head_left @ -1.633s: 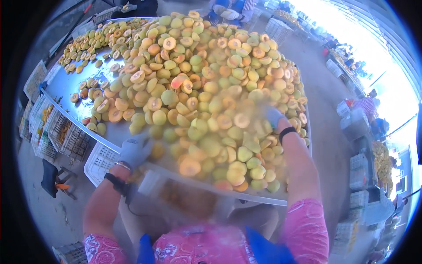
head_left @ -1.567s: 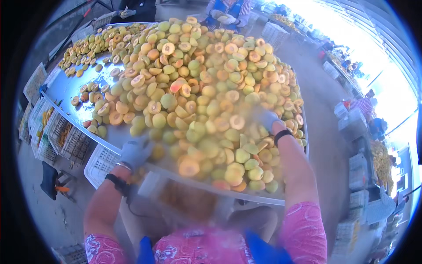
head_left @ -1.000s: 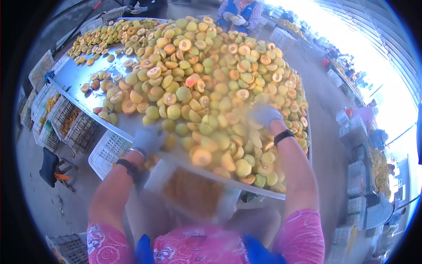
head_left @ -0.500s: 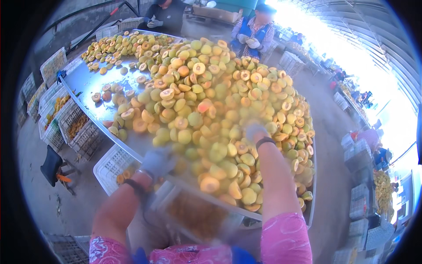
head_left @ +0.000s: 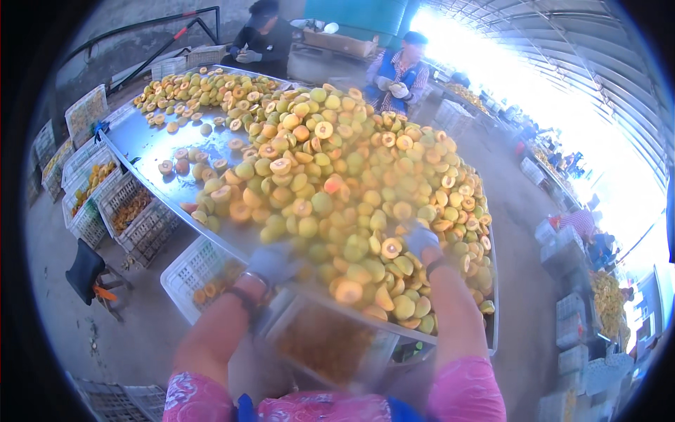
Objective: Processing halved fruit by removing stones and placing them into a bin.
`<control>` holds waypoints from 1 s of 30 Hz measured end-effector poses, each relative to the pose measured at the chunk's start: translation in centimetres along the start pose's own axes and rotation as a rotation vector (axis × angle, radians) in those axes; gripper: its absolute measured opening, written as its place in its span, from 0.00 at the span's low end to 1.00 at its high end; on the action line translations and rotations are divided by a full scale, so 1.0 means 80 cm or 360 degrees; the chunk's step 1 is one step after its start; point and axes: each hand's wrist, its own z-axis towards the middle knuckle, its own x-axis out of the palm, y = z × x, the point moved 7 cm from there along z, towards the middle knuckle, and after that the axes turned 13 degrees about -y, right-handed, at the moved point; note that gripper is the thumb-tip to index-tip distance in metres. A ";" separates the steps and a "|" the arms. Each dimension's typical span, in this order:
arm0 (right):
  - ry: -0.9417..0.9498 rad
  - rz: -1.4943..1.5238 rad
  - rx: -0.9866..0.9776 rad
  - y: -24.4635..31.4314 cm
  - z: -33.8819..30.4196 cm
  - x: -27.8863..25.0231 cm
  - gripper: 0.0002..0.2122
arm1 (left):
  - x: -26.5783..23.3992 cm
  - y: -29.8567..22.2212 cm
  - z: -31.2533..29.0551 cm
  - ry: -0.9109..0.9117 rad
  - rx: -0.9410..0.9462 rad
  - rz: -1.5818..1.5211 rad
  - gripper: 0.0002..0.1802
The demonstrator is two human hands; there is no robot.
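Note:
A big heap of halved yellow-green and orange stone fruit (head_left: 309,169), probably peaches or apricots, covers a metal-topped table (head_left: 158,158). Many cut faces show a brown pit or hollow. My right hand (head_left: 422,240), in a pale glove, reaches into the near right part of the heap; its fingertips are hidden among the fruit. Close to the table's near edge is my left hand (head_left: 273,261), also gloved, at the border of the pile. Motion blurs its fingers, so I cannot make out a fruit in either hand.
Below the near edge sits a blurred tub (head_left: 323,341) with brownish contents. A white crate (head_left: 186,271) holding some fruit stands to its left. More crates (head_left: 130,211) and a stool (head_left: 95,274) are farther left. Two people (head_left: 264,42) (head_left: 399,74) are at the far side.
My right hand has drawn back toward me over the heap. The left hand has shifted slightly right along the near edge. The whole view has turned a little.

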 end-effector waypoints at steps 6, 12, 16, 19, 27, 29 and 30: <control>-0.0294 -0.0288 -0.0408 0.009 -0.087 -0.035 0.18 | -0.010 -0.021 -0.004 0.0351 0.0107 0.0087 0.32; -0.0443 0.0077 -0.0446 -0.011 -0.164 -0.051 0.21 | -0.004 -0.028 -0.007 0.0503 0.0100 0.0123 0.37; -0.0274 0.0841 -0.0057 0.051 -0.263 -0.080 0.21 | 0.012 -0.043 -0.013 0.0423 0.0000 0.0132 0.37; 0.0045 0.0975 0.0136 0.081 -0.314 -0.079 0.20 | 0.032 -0.041 -0.014 0.0445 0.0043 0.0233 0.38; 0.0251 0.1441 0.0297 0.127 -0.387 -0.030 0.13 | 0.011 -0.053 -0.030 -0.0002 -0.0377 -0.1326 0.29; 0.0345 0.1479 0.0267 0.135 -0.395 -0.022 0.11 | 0.017 -0.072 -0.062 0.0093 -0.0586 -0.2050 0.28; 0.0443 0.1562 0.0334 0.142 -0.402 -0.025 0.11 | 0.018 -0.084 -0.076 0.0164 -0.0749 -0.2798 0.27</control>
